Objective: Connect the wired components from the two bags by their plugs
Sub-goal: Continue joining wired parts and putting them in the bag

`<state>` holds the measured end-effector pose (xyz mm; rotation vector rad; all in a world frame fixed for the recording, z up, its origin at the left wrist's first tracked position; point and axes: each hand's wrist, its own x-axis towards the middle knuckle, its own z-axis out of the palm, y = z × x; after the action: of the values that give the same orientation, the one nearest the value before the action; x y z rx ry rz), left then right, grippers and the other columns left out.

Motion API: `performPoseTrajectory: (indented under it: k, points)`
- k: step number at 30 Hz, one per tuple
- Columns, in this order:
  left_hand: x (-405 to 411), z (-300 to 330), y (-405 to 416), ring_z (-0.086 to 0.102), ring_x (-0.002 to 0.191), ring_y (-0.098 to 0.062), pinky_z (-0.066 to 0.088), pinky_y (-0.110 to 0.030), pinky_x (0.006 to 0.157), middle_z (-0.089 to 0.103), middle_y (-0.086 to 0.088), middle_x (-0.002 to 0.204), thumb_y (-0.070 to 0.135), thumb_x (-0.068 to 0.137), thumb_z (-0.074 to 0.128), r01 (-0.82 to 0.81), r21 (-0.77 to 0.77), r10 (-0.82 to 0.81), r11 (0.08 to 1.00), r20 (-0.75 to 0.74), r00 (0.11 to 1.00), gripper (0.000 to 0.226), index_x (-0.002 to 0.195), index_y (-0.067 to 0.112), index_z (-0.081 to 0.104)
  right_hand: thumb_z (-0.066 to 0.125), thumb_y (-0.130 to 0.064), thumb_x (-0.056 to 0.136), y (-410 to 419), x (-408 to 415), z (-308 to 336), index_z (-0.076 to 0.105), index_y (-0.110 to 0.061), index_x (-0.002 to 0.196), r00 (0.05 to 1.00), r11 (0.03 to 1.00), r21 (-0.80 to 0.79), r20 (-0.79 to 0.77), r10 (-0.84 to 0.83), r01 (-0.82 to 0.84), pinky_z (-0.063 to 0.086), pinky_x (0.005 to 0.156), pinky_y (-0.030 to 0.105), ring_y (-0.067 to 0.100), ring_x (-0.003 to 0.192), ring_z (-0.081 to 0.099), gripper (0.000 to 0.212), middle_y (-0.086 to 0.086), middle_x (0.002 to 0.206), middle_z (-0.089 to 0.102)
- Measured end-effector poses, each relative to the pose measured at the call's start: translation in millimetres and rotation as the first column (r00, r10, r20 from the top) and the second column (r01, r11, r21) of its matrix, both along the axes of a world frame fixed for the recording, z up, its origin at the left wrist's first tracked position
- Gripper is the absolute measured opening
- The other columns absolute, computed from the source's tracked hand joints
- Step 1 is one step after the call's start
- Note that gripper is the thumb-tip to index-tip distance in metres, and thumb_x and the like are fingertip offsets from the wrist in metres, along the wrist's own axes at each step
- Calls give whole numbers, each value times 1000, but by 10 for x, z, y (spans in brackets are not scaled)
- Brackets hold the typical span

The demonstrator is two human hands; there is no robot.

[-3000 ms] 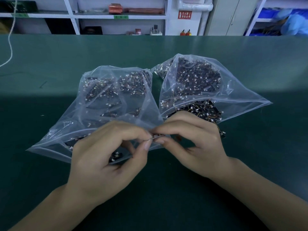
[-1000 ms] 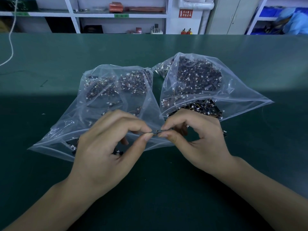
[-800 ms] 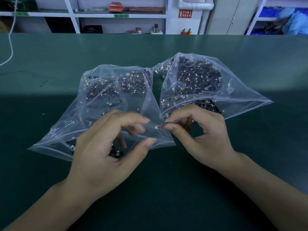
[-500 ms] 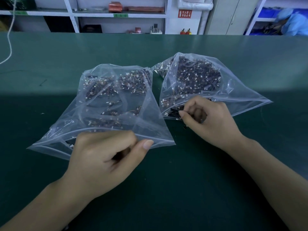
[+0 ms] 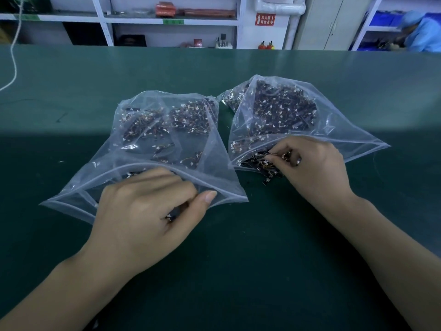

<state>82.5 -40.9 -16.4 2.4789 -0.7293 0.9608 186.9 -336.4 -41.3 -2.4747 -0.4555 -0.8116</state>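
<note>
Wired components (image 5: 274, 115) fill two clear bags on the green surface (image 5: 71, 103). Left hand (image 5: 148, 211) curls into the left bag's (image 5: 148, 168) near mouth, pinching a small dark piece; right hand (image 5: 310, 163) pinches a wire at the right bag's (image 5: 346, 137) mouth. Best draw out a single component each, freeing tangled leads, plugs facing

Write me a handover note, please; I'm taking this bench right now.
Left hand: fingers curled at the mouth of the left bag, a small dark part by the thumb.
Right hand: fingertips pinching among the wired parts spilling from the right bag.
Done: nothing visibly joined in hand.
Left: lift one part from each bag and push their plugs together.
</note>
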Motion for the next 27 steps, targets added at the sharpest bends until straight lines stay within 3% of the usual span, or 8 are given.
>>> performPoseTrajectory:
  k: [5, 9, 12, 13, 17, 21, 24, 27]
  points:
    - [117, -31, 36, 60, 79, -14, 46, -29, 73, 61, 17, 76, 38, 103, 63, -72, 171, 90, 983, -103, 991, 27, 79, 26, 70, 86, -32, 88, -21, 10, -45, 77, -28, 90, 998, 998, -67, -60, 0, -4, 39, 63, 18, 6, 75, 57, 10, -15, 74, 65]
    - [145, -67, 101, 58, 70, -12, 37, -25, 62, 57, 20, 76, 33, 92, 80, -131, 234, 178, 963, -190, 965, 11, 85, 33, 72, 84, -32, 90, 10, -7, -23, 81, -29, 95, 998, 996, -83, -66, 19, -24, 40, 66, 21, 9, 79, 60, 7, -15, 72, 62]
    - [164, -29, 171, 40, 57, -11, 19, -16, 52, 29, 24, 62, 56, 82, 77, -211, 278, 283, 937, -251, 926, 23, 74, 44, 59, 80, -33, 93, 36, -24, -17, 82, -29, 101, 996, 995, -95, -84, 34, -42, 47, 74, 28, 12, 82, 61, 10, -14, 75, 64]
    - [178, -33, 209, 39, 57, -12, 19, -17, 50, 26, 24, 59, 66, 81, 71, -260, 306, 342, 916, -259, 903, 25, 75, 44, 62, 79, -33, 94, 46, -32, -18, 82, -28, 102, 996, 994, -95, -84, 39, -47, 48, 75, 29, 12, 82, 61, 10, -13, 75, 64]
    - [216, -86, 333, 56, 67, -8, 40, -29, 55, 50, 21, 64, 89, 79, 46, -379, 365, 491, 850, -293, 820, 52, 86, 40, 64, 75, -32, 97, 74, -54, -14, 82, -29, 106, 995, 995, -84, -83, 56, -63, 51, 74, 31, 12, 84, 61, 12, -13, 77, 63]
    - [194, -64, 287, 45, 60, -6, 22, -21, 49, 45, 18, 56, 76, 86, 54, -355, 365, 471, 860, -303, 829, 36, 87, 40, 61, 74, -27, 98, 114, -74, -9, 81, -26, 102, 993, 994, -47, -68, 97, -101, 54, 68, 35, 12, 80, 60, 8, -13, 73, 58]
    - [159, -52, 246, 39, 56, 3, 21, -20, 50, 45, 18, 55, 57, 89, 62, -349, 343, 463, 872, -348, 815, 22, 79, 38, 57, 75, -21, 98, 165, -101, -23, 79, -23, 91, 990, 990, -40, -50, 135, -137, 54, 66, 37, 14, 74, 58, 7, -13, 68, 53]
    - [150, -46, 232, 33, 55, 10, 19, -18, 50, 38, 18, 51, 42, 87, 68, -335, 332, 446, 882, -353, 823, 27, 69, 37, 49, 75, -20, 98, 199, -124, -23, 77, -22, 89, 987, 987, -25, -33, 157, -158, 53, 66, 37, 14, 73, 58, 10, -13, 64, 48]
